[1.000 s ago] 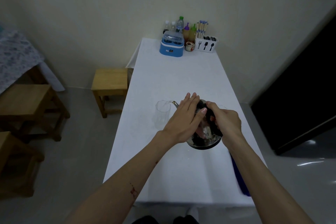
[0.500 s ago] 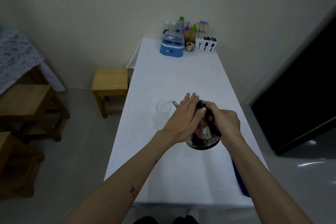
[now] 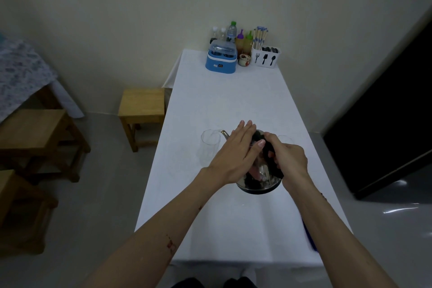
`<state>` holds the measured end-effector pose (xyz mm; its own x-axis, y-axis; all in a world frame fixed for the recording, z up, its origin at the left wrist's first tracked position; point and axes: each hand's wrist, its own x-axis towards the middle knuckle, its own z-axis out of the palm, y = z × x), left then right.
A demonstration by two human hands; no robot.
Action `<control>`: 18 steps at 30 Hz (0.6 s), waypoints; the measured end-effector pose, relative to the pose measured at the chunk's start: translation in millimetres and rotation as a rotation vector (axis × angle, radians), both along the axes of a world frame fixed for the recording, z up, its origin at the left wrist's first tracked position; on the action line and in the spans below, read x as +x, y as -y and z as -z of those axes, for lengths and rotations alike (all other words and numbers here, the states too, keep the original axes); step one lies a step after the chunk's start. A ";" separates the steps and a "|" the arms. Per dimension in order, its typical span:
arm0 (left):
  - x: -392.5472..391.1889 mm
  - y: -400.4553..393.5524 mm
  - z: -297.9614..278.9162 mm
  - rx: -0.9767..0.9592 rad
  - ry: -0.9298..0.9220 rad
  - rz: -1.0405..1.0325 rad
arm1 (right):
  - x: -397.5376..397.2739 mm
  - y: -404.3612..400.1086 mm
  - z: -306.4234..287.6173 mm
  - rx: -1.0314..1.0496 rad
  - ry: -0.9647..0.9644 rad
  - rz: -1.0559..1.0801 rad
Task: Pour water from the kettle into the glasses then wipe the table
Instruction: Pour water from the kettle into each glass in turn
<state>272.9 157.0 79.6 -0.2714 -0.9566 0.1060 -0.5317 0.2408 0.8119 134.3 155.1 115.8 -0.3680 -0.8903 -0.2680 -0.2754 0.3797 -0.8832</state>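
Mid-frame on the white worktop [image 3: 233,100], I've got my right hand [image 3: 288,161] clamped on the black handle of the steel kettle [image 3: 259,182], which is tilted with its spout [image 3: 225,134] at the rim of the clear glass [image 3: 210,147] just left of it. My left hand [image 3: 233,156] lies flat, fingers together, on the kettle's lid, not gripping. A second glass [image 3: 285,140] peeks out right behind my right hand, a blue cloth [image 3: 309,236] lies at the worktop's lower right edge, and a blue container [image 3: 221,59] with bottles sits at the far end, upper centre.
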 end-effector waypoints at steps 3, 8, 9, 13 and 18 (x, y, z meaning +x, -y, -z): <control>0.5 0.5 1.6 -0.014 0.026 0.003 | 0.9 -1.7 3.0 0.011 0.038 0.012; 0.8 2.3 1.3 -0.070 0.083 0.014 | 0.7 -5.9 10.5 0.021 0.242 0.014; -0.3 2.5 0.8 -0.081 0.095 0.018 | 0.1 -7.0 12.3 0.022 0.276 0.015; -7.8 3.6 -3.3 -0.145 0.164 0.031 | -6.4 -9.7 16.8 0.010 0.376 0.034; -24.3 6.2 -12.0 -0.205 0.167 0.030 | -26.3 -5.5 7.6 -0.022 0.375 0.005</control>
<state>248.6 150.8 91.6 -0.3297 -0.9110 0.2478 -0.6444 0.4090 0.6462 108.1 160.6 108.2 -0.2525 -0.8957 -0.3660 0.0703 0.3603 -0.9302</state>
